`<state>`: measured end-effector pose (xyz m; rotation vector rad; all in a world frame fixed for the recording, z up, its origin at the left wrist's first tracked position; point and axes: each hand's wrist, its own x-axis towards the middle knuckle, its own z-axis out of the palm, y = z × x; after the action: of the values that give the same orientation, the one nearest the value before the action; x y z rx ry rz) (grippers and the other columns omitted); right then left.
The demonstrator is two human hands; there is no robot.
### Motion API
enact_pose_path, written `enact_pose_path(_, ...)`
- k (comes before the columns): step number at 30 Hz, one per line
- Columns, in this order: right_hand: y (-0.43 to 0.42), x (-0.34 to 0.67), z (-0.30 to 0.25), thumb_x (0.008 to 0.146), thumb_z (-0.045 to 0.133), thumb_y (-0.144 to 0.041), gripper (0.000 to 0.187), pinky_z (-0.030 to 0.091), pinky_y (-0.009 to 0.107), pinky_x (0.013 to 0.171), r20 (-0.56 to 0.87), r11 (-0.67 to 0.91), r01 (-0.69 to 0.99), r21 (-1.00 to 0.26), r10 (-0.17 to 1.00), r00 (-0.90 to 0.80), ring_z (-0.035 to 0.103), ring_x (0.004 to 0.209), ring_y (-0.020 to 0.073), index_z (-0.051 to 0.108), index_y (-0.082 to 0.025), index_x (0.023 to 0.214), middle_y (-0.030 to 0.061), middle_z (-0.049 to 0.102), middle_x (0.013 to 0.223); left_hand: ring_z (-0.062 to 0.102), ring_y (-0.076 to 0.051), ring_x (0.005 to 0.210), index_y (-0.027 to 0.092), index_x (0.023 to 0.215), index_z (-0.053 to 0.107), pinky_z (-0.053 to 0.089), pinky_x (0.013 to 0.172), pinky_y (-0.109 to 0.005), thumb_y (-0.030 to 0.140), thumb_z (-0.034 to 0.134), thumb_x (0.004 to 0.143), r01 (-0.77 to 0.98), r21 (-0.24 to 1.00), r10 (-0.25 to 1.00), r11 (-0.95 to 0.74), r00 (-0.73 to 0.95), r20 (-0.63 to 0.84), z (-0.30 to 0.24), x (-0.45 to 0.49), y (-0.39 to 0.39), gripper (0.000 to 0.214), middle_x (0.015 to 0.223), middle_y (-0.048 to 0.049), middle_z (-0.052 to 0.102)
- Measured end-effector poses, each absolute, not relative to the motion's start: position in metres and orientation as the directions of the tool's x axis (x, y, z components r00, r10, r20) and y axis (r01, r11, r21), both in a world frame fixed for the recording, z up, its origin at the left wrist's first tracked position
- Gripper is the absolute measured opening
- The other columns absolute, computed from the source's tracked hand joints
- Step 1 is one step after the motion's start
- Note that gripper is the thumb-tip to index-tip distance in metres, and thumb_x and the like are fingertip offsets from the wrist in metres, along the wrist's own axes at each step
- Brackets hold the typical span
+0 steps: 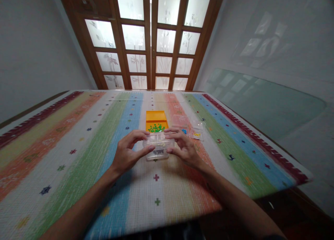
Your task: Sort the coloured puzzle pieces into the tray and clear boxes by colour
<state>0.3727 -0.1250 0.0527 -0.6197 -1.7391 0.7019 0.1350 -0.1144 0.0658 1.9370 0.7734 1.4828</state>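
A clear plastic box [157,153] is between my two hands near the middle of the table, its see-through lid [158,137] tilted at the top. My left hand [130,147] grips the lid's left side, thumb in front and fingers behind. On the right side, my right hand [184,146] holds it with thumb and fingers in the same way. Some small dark shapes show inside the box, too blurred to name. Just behind stands an open orange case [156,115] with small green pieces [156,128] in its near half.
Right of my right hand lie small open clear boxes, one with blue pieces [184,131], another with yellow pieces [196,134]. A striped, patterned cloth [86,163] covers the table. Beyond are wooden doors with glass panes [138,38]; walls flank both sides.
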Motion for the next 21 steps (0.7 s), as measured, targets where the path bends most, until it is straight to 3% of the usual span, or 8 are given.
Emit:
enact_pose_path(8, -0.1228, 0.3751, 0.0498, 0.088, 0.074, -0.050, 0.030, 0.046, 0.048, 0.104, 0.637, 0.674, 0.106, -0.731, 0.730, -0.247, 0.057, 0.122, 0.0257, 0.067, -0.035, 0.113, 0.0052, 0.061, 0.126, 0.071, -0.023, 0.104, 0.021, 0.097, 0.069, 0.062, 0.093, -0.040, 0.040, 0.081, 0.082, 0.112, 0.736, 0.737, -0.667, 0.240, 0.632, 0.0645, 0.1337, -0.1131, 0.028, 0.109, -0.0088, 0.074)
enact_pose_path(13, -0.1224, 0.3739, 0.0508, 0.091, 0.072, -0.045, 0.026, 0.051, 0.041, 0.093, 0.659, 0.683, 0.086, -0.725, 0.725, -0.201, 0.058, 0.118, 0.0242, 0.066, -0.036, 0.115, 0.0047, 0.062, 0.123, 0.068, -0.026, 0.117, 0.027, 0.121, 0.071, 0.060, 0.098, -0.041, 0.042, 0.084, 0.080, 0.212, 0.657, 0.687, -0.724, 0.306, 0.659, 0.0681, 0.1325, -0.1155, 0.045, 0.126, -0.0080, 0.072)
enact_pose_path(16, -0.1231, 0.3733, 0.0522, 0.091, 0.071, -0.048, 0.027, 0.052, 0.041, 0.092, 0.655, 0.679, 0.108, -0.726, 0.730, -0.195, 0.058, 0.118, 0.0249, 0.066, -0.035, 0.114, 0.0053, 0.063, 0.122, 0.070, -0.024, 0.112, 0.030, 0.121, 0.073, 0.057, 0.102, -0.042, 0.039, 0.080, 0.085, 0.289, 0.595, 0.661, -0.750, 0.312, 0.682, 0.0697, 0.1320, -0.1161, 0.037, 0.123, -0.0056, 0.073)
enact_pose_path(21, -0.1233, 0.3741, 0.0524, 0.090, 0.068, -0.057, 0.031, 0.050, 0.047, 0.097, 0.624, 0.655, 0.175, -0.735, 0.755, -0.200, 0.059, 0.116, 0.0266, 0.067, -0.033, 0.110, 0.0064, 0.064, 0.121, 0.072, -0.023, 0.107, 0.029, 0.114, 0.076, 0.058, 0.099, -0.042, 0.039, 0.077, 0.087, 0.284, 0.624, 0.686, -0.728, 0.308, 0.659, 0.0701, 0.1324, -0.1168, 0.029, 0.120, -0.0055, 0.075)
